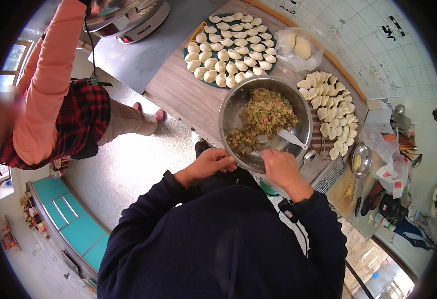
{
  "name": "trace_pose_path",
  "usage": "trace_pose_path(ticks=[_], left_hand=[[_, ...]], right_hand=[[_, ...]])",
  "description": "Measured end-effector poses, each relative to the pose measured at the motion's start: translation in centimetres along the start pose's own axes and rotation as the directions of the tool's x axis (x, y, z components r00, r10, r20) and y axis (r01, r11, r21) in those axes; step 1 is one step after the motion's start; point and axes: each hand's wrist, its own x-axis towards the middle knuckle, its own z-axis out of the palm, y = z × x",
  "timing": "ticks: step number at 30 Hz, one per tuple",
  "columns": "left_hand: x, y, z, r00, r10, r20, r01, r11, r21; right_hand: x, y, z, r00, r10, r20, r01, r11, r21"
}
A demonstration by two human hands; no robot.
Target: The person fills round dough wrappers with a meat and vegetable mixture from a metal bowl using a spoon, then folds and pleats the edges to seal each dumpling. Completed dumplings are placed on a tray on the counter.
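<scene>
A large stainless steel bowl stands before me at the table's edge, partly filled with minced filling flecked with green. My right hand is over the near rim, its fingers closed on a thin utensil whose tip reaches into the filling; most of it is hidden. Against the bowl's near-left outside is my left hand, fingers curled; whether anything lies in its palm is hidden. A white plastic spatula or spoon leans inside the bowl. Just right of the bowl lies a metal spoon.
Beyond the bowl, raw dumplings cover a round green tray. More dumplings lie at right. A plastic bag holds round wrappers. Another person stands at left near an electric steamer. A knife lies at right.
</scene>
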Motion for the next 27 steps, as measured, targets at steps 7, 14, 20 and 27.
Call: trace_pose_path(ticks=[7,14,20,27], left_hand=[[-0.1,0.2,0.0,1.0,0.01,-0.008,-0.01,1.0,-0.006],[0.0,0.6,-0.2,0.998,-0.037,-0.043,0.037,0.999,-0.009],[-0.4,1.0,-1.6,0.996,0.082,0.021,-0.083,0.992,0.09],[1.0,3.0,-8.5,0.904,0.146,-0.402,-0.067,0.977,0.203]], right_hand=[[-0.6,-0.5,0.5,0.993,-0.069,-0.095,0.073,0.997,0.04],[0.1,0.6,0.8,0.983,0.039,-0.18,-0.027,0.997,0.069],[0.0,0.5,0.0,0.988,0.133,-0.078,-0.135,0.991,-0.022],[-2.3,0.3,0.7,0.944,0.268,-0.192,-0.301,0.938,-0.17]])
